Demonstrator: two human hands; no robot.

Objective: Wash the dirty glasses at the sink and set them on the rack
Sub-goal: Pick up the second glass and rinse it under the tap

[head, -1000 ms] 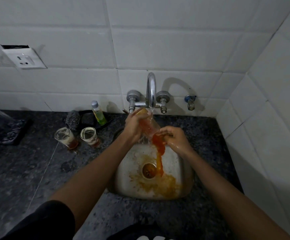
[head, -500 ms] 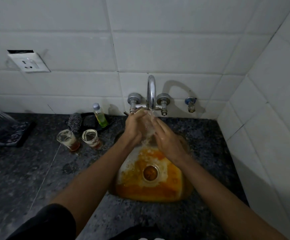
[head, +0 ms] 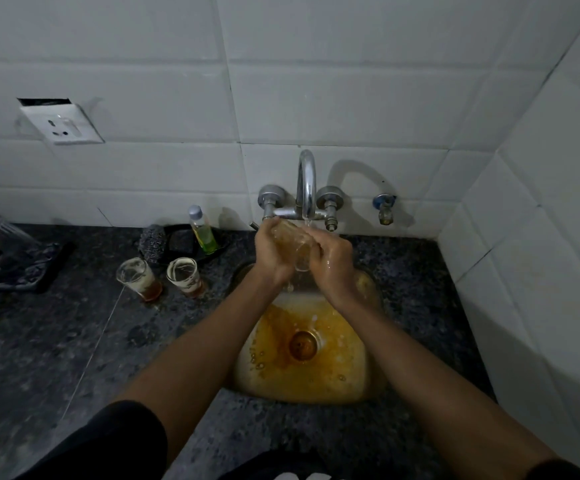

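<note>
A clear glass (head: 290, 241) lies tilted under the running tap (head: 306, 183), held between both hands over the sink (head: 368, 389). My left hand (head: 270, 252) grips its upper end and my right hand (head: 333, 259) wraps its lower end. Orange-brown liquid pools in the sink around the drain (head: 303, 345). Two dirty glasses (head: 139, 278) (head: 185, 276) with brown dregs stand on the counter left of the sink. At the far left a dark rack (head: 22, 268) holds a clear glass (head: 3, 233) lying tilted.
A bottle of green dish liquid (head: 202, 230) and a steel scrubber (head: 151, 242) sit behind the dirty glasses by a dark soap dish. White tiled walls close in at the back and right. A wall socket (head: 60, 123) is at upper left.
The glass has been emptied of its orange liquid, which spread across the sink. Both hands closed around the glass and raised it under the tap stream.
</note>
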